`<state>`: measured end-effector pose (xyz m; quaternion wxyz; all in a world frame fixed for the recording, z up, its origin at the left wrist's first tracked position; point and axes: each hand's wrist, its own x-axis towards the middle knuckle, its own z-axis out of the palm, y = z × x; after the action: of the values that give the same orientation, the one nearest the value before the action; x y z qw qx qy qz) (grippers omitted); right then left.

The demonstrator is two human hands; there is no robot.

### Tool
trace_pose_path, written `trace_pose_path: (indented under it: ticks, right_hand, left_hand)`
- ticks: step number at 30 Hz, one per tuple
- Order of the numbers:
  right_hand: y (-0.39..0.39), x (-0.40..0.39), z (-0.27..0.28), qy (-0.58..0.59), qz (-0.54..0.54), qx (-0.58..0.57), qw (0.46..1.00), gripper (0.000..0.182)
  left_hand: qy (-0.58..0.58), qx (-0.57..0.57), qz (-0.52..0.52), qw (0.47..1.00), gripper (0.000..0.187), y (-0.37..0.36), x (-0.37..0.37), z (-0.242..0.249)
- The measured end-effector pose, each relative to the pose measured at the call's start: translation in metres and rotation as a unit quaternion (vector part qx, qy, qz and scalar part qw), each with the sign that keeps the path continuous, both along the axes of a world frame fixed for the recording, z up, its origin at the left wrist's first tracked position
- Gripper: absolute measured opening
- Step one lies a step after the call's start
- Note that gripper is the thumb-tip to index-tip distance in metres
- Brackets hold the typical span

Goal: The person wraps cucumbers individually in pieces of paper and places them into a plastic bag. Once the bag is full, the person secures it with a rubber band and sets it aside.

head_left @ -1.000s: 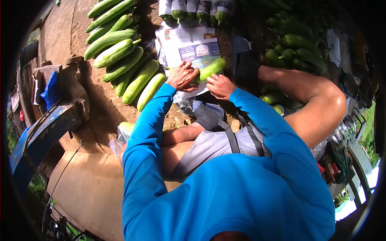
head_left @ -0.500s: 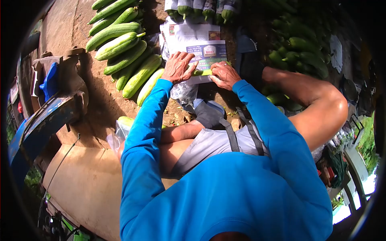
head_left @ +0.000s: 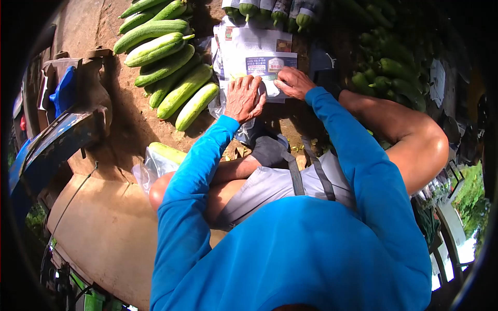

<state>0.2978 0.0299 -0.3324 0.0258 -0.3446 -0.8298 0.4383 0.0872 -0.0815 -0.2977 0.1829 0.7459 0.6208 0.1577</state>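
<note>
A row of cucumbers [head_left: 171, 67] lies on the dirt at far left. Right of it, the left hand [head_left: 245, 98] presses flat, fingers spread, on the newspaper sheet [head_left: 259, 52]; the right hand [head_left: 293, 83] pinches its near edge.

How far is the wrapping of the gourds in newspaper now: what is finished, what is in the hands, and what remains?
Done: a row of wrapped gourds lies at the top edge. In hand: the left hand and the right hand press on a newspaper sheet; the gourd under it is hidden, so it looks mid-roll. Left: a pile of bare gourds beside the left hand, and another pile in shade by the right arm.
</note>
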Motion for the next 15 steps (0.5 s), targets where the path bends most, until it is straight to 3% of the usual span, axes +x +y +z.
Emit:
trace_pose_path:
  ticks: [4, 7, 9, 10, 12, 15]
  right_hand:
    - [-0.017, 0.006, 0.009, 0.002, 0.066, 0.004, 0.998, 0.023]
    - [-0.035, 0.01, 0.002, 0.029, 0.095, 0.067, 0.993, 0.022]
    - [-0.042, 0.008, 0.001, 0.033, 0.106, 0.107, 0.988, 0.022]
    - [-0.046, 0.007, -0.001, 0.036, 0.115, 0.149, 0.981, 0.023]
    - [-0.05, 0.007, 0.002, 0.006, 0.128, 0.13, 0.983, 0.023]
    - [-0.051, 0.004, 0.006, 0.02, 0.125, 0.149, 0.981, 0.025]
  left_hand:
    - [-0.002, -0.039, 0.071, 0.997, 0.04, -0.006, -0.007, 0.006]
    - [-0.009, -0.137, 0.06, 0.989, 0.039, -0.017, -0.019, -0.003]
    - [0.021, -0.185, -0.056, 0.981, 0.039, -0.02, -0.028, -0.004]
    - [0.019, -0.186, -0.056, 0.981, 0.039, -0.022, -0.031, -0.005]
    - [0.053, -0.202, -0.147, 0.967, 0.04, -0.029, -0.036, -0.009]
    - [0.055, -0.197, -0.162, 0.965, 0.052, -0.041, -0.034, -0.026]
